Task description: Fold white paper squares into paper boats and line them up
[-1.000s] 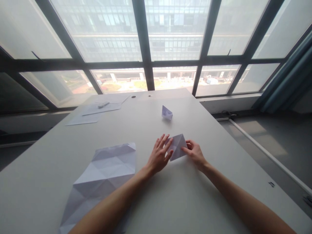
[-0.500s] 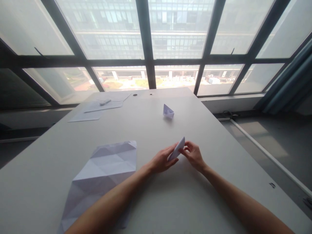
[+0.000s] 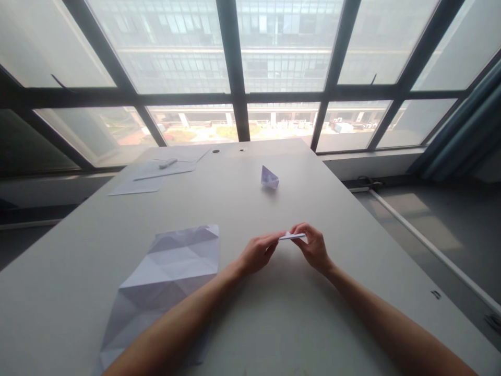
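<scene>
Between my two hands is a small piece of folded white paper (image 3: 291, 236), seen nearly edge-on. My left hand (image 3: 256, 253) is closed on its left end, and my right hand (image 3: 312, 246) pinches its right end between thumb and fingers. Part of the paper is hidden behind the fingers. Farther back on the table stands a small folded paper boat (image 3: 270, 178) with a pointed peak. A large creased sheet of paper (image 3: 176, 263) lies at the left, partly under my left forearm.
On the white table (image 3: 242, 334), flat paper sheets (image 3: 136, 184) lie at the far left with a small whitish object (image 3: 168, 163) on them. Two round holes are near the far edge. A small dark mark (image 3: 436, 294) shows at the right edge. Windows stand behind the table.
The folded paper has turned from a steep upright tilt to nearly level, edge-on. My right hand has shifted its hold to the paper's right end. The boat and sheets stay put.
</scene>
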`<act>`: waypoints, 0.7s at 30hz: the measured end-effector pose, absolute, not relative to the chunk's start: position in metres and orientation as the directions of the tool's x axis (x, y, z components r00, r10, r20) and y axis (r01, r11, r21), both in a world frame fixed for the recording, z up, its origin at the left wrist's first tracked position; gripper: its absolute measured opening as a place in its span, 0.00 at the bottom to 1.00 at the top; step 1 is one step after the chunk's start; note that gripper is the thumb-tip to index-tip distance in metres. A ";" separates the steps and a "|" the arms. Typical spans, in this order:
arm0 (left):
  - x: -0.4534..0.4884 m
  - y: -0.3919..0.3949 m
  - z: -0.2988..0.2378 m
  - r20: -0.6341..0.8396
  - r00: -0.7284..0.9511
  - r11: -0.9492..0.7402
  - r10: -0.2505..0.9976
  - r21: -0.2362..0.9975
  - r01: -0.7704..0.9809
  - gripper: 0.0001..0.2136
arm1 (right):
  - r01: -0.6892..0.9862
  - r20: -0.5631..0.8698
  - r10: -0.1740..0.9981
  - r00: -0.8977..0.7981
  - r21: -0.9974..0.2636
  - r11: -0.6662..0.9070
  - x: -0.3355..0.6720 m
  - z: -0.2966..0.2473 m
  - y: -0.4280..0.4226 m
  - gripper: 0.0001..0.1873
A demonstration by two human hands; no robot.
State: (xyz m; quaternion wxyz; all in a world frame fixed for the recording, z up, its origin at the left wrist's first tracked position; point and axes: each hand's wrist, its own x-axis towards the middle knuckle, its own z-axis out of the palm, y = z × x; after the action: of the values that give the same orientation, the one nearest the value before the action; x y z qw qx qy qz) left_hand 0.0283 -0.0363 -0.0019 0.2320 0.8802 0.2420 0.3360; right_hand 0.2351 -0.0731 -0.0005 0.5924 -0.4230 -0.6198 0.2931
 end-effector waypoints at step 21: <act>0.025 -0.035 -0.001 0.147 0.807 -0.815 0.572 0.210 0.540 0.32 | 0.856 0.147 0.911 -0.386 -0.309 0.413 0.225 -0.008 -0.083 0.35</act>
State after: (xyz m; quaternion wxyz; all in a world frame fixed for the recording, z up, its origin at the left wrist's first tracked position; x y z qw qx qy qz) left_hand 0.0245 -0.0346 -0.0009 0.0794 0.9472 0.2935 0.1022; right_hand 0.2254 -0.0832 -0.0080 0.1480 -0.5339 -0.8275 0.0915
